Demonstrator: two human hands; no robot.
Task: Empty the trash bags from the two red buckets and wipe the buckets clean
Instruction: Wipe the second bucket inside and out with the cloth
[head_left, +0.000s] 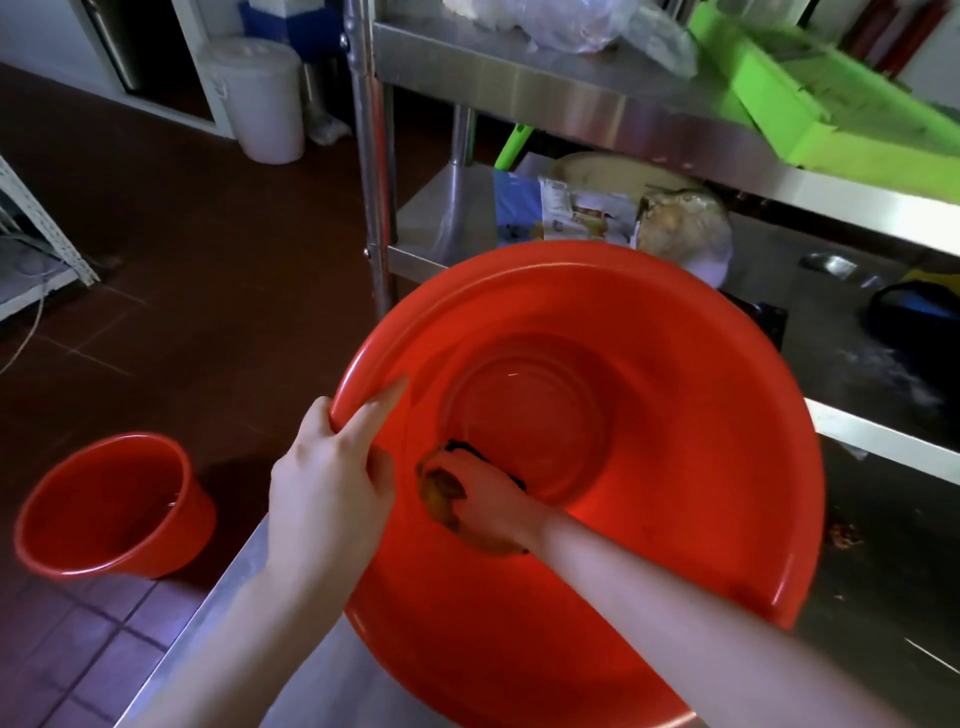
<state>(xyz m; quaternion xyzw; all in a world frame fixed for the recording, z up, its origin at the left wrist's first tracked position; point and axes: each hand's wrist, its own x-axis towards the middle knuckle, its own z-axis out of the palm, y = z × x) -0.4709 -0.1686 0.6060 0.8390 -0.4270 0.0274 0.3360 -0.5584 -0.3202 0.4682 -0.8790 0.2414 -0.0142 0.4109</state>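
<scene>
I'm looking into a commercial kitchen, the back-of-house sort. The stainless-steel surface along the bottom of the frame and the steel rack rising through the upper middle, with its brushed metal shelf, are catering kit rather than home furniture. The floor on the left is dark red tile with pale grout lines. A white lidded tub stands by the wall at upper left. The rack carries a green plastic crate at upper right, a clear plastic bag at top centre and a printed packet lower down. A large red bucket fills the centre, and a small red bucket stands on the floor at lower left.
</scene>
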